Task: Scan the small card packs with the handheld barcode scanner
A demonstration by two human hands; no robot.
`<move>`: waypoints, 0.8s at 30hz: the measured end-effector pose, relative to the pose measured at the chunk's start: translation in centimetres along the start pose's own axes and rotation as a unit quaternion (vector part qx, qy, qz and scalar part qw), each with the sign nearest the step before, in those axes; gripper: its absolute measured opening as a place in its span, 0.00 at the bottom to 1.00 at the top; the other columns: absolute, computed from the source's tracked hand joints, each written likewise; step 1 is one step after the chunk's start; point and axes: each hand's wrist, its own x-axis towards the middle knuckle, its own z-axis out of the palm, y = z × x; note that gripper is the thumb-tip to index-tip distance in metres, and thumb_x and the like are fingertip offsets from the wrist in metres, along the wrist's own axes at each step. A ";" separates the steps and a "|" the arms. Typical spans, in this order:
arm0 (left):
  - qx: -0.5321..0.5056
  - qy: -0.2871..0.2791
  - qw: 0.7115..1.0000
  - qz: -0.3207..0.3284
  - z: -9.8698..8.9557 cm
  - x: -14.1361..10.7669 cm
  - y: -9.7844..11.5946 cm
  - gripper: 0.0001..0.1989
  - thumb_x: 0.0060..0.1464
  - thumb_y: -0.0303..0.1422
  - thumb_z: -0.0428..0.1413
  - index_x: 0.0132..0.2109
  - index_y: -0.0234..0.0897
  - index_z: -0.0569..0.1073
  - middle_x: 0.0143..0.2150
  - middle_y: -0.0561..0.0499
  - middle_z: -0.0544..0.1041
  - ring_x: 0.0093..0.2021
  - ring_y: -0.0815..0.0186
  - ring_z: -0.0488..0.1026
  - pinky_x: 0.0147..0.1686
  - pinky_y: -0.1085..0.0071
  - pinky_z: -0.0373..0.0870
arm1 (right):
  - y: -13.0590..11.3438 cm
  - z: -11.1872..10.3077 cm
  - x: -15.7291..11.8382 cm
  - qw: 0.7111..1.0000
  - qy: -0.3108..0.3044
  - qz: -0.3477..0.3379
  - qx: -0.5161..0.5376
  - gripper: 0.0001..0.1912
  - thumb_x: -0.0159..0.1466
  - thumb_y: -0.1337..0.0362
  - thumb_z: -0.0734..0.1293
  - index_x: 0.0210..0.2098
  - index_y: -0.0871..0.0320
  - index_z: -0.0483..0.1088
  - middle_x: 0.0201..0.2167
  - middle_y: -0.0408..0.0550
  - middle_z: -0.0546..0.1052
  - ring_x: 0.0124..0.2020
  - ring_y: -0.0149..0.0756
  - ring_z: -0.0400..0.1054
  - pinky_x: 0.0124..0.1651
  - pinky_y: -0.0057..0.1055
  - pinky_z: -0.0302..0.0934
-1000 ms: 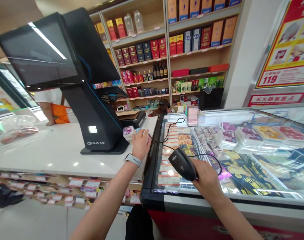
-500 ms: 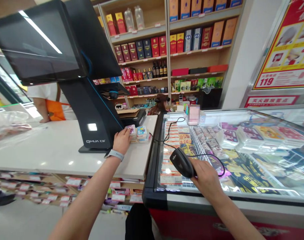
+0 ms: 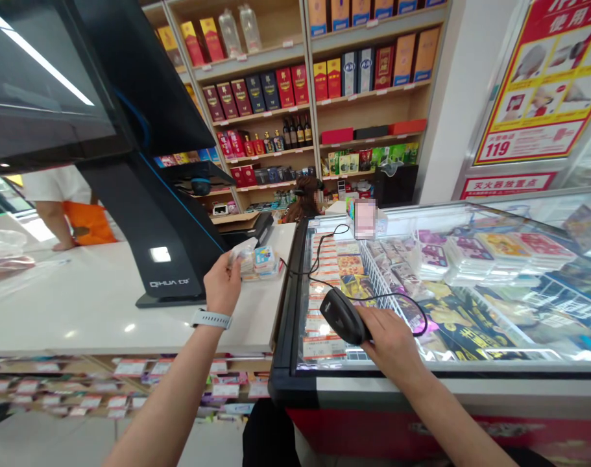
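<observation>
On the white counter, my left hand pinches the edge of a small clear package, which is tilted up over the stack. Another small pack with a blue and white label lies just right of it. My right hand is closed around the handle of a black barcode scanner, above the glass top of the freezer. A black cable loops from the scanner across the glass.
A large black terminal stands at left on the counter. Packs of food are piled at right in the freezer. Behind are shelves of boxes, a person's dark hair, and another person's arm by an orange bag.
My left hand has lifted the near edge of a package from the stack and tilted it. The view has shifted slightly; my right hand still holds the scanner.
</observation>
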 end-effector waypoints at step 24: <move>-0.602 -0.150 0.712 -0.329 11.3 -8.8 11.5 0.15 0.43 0.20 0.61 0.40 0.34 0.71 0.42 0.48 0.78 0.44 0.65 0.77 0.54 0.63 0.67 | 2.5 -2.3 -2.1 0.999 0.032 0.018 -0.016 0.20 0.58 0.73 0.62 0.51 0.64 0.64 0.41 0.55 0.76 0.40 0.44 0.69 0.43 0.40 0.63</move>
